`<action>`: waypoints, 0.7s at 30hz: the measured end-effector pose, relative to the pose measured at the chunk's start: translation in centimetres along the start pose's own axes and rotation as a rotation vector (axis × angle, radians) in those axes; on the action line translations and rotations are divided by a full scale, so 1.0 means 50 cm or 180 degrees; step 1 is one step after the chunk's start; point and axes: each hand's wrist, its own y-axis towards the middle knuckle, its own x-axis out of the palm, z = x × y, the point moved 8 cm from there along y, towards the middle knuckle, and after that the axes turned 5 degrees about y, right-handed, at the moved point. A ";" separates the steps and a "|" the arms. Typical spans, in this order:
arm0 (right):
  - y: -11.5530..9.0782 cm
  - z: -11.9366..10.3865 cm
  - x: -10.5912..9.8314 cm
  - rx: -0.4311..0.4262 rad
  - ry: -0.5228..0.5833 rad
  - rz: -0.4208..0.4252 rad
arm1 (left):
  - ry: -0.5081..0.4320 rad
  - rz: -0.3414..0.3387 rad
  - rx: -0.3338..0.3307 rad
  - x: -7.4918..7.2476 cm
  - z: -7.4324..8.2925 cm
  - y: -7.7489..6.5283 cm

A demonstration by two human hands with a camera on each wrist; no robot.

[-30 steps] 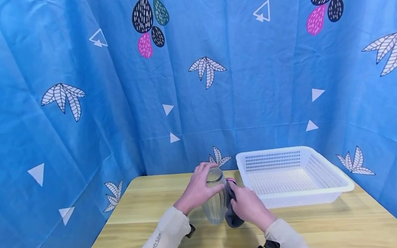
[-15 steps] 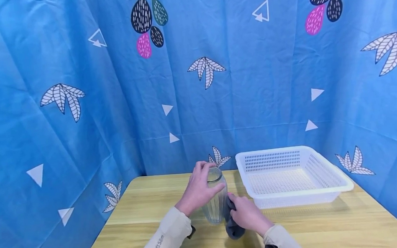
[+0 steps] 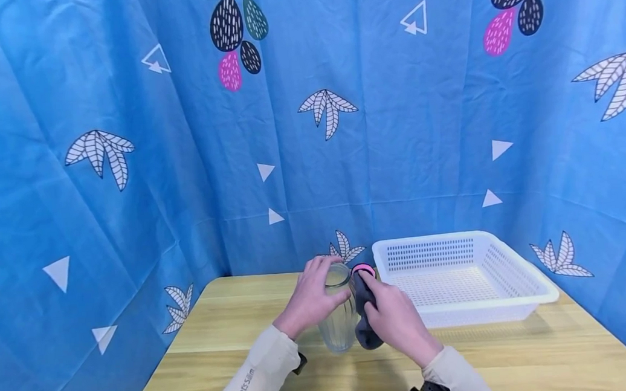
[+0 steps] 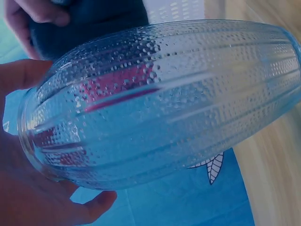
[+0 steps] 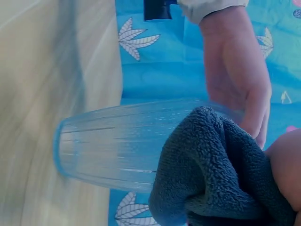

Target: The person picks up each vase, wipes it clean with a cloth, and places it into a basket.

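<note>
A clear ribbed glass vase (image 3: 337, 327) stands upright near the middle of the table. My left hand (image 3: 311, 292) grips it round the top, thumb on the near side and fingers round the rim. A dark grey cloth (image 5: 207, 165) with a pink edge is bunched in my right hand (image 3: 398, 317), beside the vase's right side. In the left wrist view the vase (image 4: 164, 108) fills the middle, and the cloth (image 4: 94, 28) shows behind it. The cloth covers part of the vase in the right wrist view.
A white perforated plastic basket (image 3: 463, 312) sits at the back right of the wooden table (image 3: 234, 316). Blue patterned curtain (image 3: 288, 149) hangs behind the table and along both sides.
My right hand moved the cloth down along the vase's right side, then back up to near the rim. The left hand and vase stayed nearly still.
</note>
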 end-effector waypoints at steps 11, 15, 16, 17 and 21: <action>0.005 0.016 0.051 0.0148 -0.0146 -0.0391 | -0.0178 -0.0053 0.0010 0.007 -0.007 0.004; -0.001 0.037 0.084 0.0272 -0.0054 -0.0611 | -0.0234 -0.0030 0.0013 0.007 -0.010 0.005; -0.004 0.042 0.093 0.0282 -0.0056 -0.0670 | -0.0242 -0.0036 0.0002 0.006 -0.011 0.005; -0.008 0.047 0.103 0.0290 -0.0056 -0.0743 | -0.0242 -0.0046 -0.0006 0.007 -0.012 0.005; -0.022 0.067 0.134 0.0341 -0.0123 -0.0950 | -0.0208 -0.0079 -0.0021 0.010 -0.015 0.006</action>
